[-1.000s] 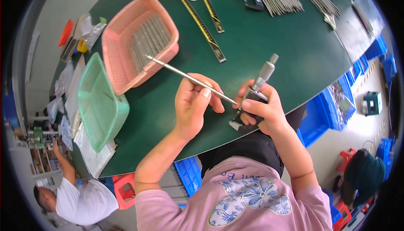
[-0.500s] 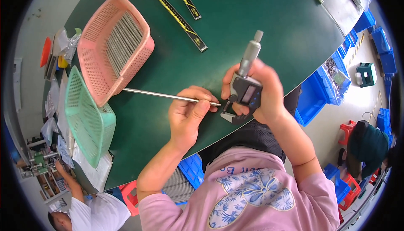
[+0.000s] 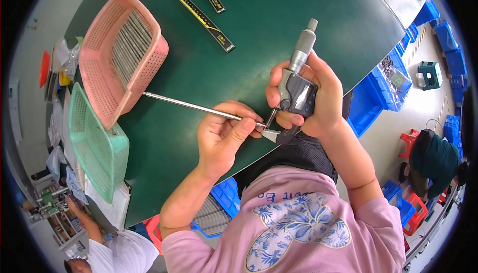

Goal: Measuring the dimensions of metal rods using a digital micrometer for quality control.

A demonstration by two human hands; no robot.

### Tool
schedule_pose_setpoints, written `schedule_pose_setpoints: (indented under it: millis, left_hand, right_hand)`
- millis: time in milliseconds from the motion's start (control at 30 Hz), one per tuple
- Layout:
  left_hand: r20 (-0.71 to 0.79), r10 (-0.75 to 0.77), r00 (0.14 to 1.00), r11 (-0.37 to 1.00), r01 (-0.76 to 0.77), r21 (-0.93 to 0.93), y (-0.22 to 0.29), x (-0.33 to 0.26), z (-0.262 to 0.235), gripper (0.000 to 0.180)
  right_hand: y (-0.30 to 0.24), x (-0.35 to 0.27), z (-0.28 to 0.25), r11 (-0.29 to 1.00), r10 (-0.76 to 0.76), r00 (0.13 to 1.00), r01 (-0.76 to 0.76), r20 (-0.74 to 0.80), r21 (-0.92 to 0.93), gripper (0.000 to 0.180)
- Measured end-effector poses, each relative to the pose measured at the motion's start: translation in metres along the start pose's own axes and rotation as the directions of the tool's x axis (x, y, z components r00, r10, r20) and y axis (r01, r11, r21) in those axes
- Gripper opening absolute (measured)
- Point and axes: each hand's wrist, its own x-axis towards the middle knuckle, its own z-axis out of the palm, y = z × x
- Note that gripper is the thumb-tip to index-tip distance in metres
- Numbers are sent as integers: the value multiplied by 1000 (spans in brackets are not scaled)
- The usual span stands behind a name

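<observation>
A thin metal rod [image 3: 191, 106] is pinched between the thumb and fingers of my left hand [image 3: 224, 136], close to its right end. Its far end reaches left to the pink basket. My right hand [image 3: 318, 99] grips a digital micrometer [image 3: 298, 94] by its dark body, thimble pointing up and away. The rod's tip sits at the gap between the micrometer's jaws; whether both jaws touch it I cannot tell. In the pink perforated basket [image 3: 97, 76] lie many similar metal rods [image 3: 131, 46], side by side.
A green perforated basket [image 3: 117, 158] stands left, beside the pink one. Two calipers [image 3: 196, 14] lie at the back of the green table [image 3: 259, 29]. Blue bins [image 3: 366, 104] border the table's right side. Another person [image 3: 117, 250] works at the lower left.
The micrometer has come down and left, so its jaws now meet the rod's tip. My left hand keeps its pinch on the rod. The whole view has shifted slightly.
</observation>
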Motion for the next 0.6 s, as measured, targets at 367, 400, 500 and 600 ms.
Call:
schedule_pose_setpoints:
  millis: [367, 400, 500, 600]
  left_hand:
    - [31, -8, 999, 1000, 7, 25, -1, 2, -1, 11]
    - [41, -6, 999, 1000, 5, 30, 0, 2, -2, 11]
    - [49, 3, 999, 998, -6, 56, -1, 1, -1, 11]
    - [41, 10, 999, 997, -13, 73, -1, 0, -2, 11]
  right_hand:
    - [1, -2, 0, 999, -43, 999, 43, 26, -10, 63]
    - [2, -2, 1, 999, -46, 999, 46, 25, -8, 63]
    - [5, -1, 0, 997, -57, 998, 57, -13, -43, 62]
    - [6, 0, 0, 997, -60, 998, 59, -3, -48, 63]
